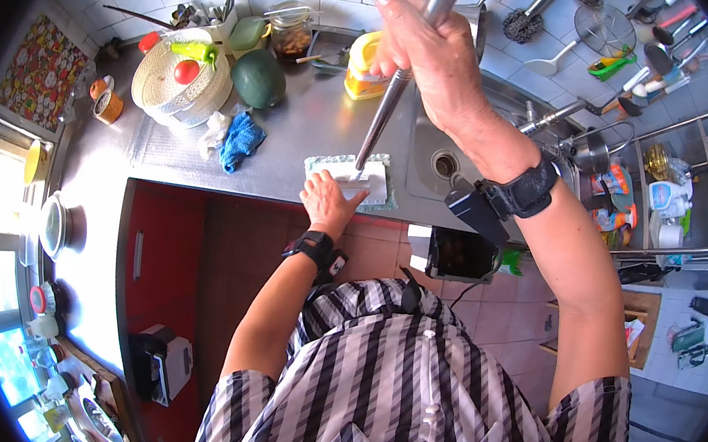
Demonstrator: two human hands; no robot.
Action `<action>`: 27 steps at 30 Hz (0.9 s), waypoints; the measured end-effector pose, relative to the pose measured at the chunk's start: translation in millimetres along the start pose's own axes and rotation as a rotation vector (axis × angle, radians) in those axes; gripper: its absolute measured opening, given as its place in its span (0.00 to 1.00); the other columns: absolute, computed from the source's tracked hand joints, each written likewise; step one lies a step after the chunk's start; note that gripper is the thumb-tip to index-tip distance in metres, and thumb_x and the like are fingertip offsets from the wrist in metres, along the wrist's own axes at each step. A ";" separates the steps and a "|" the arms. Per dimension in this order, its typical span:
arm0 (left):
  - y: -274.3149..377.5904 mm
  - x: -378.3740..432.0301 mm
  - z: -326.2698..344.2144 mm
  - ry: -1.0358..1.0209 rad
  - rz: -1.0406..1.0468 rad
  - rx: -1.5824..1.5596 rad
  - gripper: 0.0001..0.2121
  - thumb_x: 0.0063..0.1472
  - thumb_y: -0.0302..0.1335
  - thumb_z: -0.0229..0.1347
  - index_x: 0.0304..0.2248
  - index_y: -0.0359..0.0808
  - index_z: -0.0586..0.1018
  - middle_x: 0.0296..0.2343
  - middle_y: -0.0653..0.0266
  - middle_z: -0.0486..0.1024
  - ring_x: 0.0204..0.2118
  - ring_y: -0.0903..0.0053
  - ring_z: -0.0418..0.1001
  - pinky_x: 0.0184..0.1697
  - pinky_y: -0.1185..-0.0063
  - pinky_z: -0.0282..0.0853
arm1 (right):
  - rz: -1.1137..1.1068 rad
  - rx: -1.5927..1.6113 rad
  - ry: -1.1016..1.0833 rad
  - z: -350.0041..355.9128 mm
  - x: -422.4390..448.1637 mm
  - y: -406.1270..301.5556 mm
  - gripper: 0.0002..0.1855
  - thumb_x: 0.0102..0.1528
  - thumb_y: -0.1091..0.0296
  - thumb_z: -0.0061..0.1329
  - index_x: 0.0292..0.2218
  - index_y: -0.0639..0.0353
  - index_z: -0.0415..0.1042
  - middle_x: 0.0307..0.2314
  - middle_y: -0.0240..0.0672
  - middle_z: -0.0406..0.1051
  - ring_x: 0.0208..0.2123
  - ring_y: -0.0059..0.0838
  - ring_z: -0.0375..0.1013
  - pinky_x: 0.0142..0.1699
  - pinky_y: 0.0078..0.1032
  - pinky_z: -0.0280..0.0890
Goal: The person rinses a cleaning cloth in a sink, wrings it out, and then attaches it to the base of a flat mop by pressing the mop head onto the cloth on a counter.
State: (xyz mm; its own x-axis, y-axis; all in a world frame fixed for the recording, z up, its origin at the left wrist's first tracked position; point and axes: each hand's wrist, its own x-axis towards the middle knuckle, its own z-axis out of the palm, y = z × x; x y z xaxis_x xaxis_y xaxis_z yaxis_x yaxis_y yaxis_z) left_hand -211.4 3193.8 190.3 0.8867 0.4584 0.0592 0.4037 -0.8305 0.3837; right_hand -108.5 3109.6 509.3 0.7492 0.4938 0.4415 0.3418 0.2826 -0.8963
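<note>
My right hand [441, 59] is wrapped around a metal pole [385, 114], held at a slant above the counter. The pole's lower end meets the white plate of a flat mop head [376, 179]. Under the plate, a pale green and white mop pad [348, 157] shows along the edges. It lies at the counter's front edge, left of the sink. My left hand [327, 203] rests on the left end of the mop head, fingers spread and thumb out to the right. Both wrists wear black straps with devices.
A steel sink [430, 178] adjoins on the right. Behind are a yellow plastic container [367, 69], a dark green melon [258, 79], a blue cloth [241, 141] and a white basket [149, 87] with a tomato [186, 72]. A black bin-like box [463, 252] stands below the counter.
</note>
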 end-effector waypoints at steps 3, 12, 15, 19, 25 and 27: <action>8.7 3.0 0.7 -0.032 -0.070 0.053 0.38 0.48 0.60 0.61 0.40 0.29 0.71 0.39 0.50 0.72 0.46 0.59 0.70 0.46 0.65 0.66 | 0.032 -0.020 -0.027 7.0 -7.0 0.2 0.23 0.64 0.63 0.47 0.16 0.54 0.62 0.11 0.22 0.56 0.15 0.17 0.63 0.26 0.22 0.65; 27.9 14.9 12.8 -0.056 -0.269 0.197 0.42 0.44 0.63 0.61 0.43 0.29 0.70 0.39 0.52 0.72 0.46 0.62 0.70 0.44 0.66 0.67 | 0.065 0.055 -0.037 15.3 -11.1 9.4 0.19 0.62 0.61 0.51 0.21 0.57 0.68 0.12 0.26 0.62 0.14 0.18 0.64 0.23 0.22 0.63; 36.6 15.9 13.8 -0.042 -0.312 0.164 0.39 0.44 0.57 0.63 0.45 0.30 0.71 0.42 0.52 0.72 0.48 0.61 0.69 0.47 0.64 0.67 | 0.066 0.055 -0.089 4.3 -7.6 15.8 0.19 0.60 0.58 0.54 0.21 0.58 0.70 0.11 0.25 0.62 0.14 0.17 0.64 0.25 0.21 0.64; 46.0 10.7 16.9 0.047 -0.312 0.160 0.36 0.42 0.55 0.64 0.43 0.33 0.74 0.41 0.54 0.73 0.49 0.62 0.69 0.49 0.63 0.63 | 0.116 0.106 -0.213 -12.9 -10.2 11.8 0.20 0.59 0.58 0.55 0.19 0.57 0.69 0.12 0.24 0.62 0.15 0.16 0.64 0.25 0.21 0.64; 50.1 7.8 20.8 0.169 -0.252 0.176 0.31 0.40 0.54 0.63 0.38 0.36 0.77 0.37 0.56 0.75 0.46 0.65 0.70 0.51 0.64 0.57 | 0.095 0.062 -0.309 -26.7 -7.8 12.5 0.20 0.61 0.60 0.52 0.19 0.55 0.67 0.12 0.21 0.59 0.14 0.13 0.59 0.22 0.17 0.58; 48.3 6.4 22.6 0.151 -0.270 0.171 0.30 0.40 0.53 0.63 0.37 0.37 0.78 0.37 0.57 0.75 0.46 0.65 0.70 0.50 0.65 0.57 | -0.125 -0.128 -0.216 -22.7 -9.2 15.4 0.29 0.60 0.47 0.51 0.16 0.61 0.70 0.09 0.29 0.65 0.13 0.19 0.66 0.21 0.22 0.61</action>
State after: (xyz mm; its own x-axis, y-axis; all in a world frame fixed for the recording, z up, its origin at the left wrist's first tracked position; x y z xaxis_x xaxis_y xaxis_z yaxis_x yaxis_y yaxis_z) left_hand -181.1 3149.5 188.4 0.7048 0.6997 0.1170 0.6624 -0.7081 0.2446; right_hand -97.2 3090.7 490.5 0.5626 0.6295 0.5359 0.5034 0.2534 -0.8261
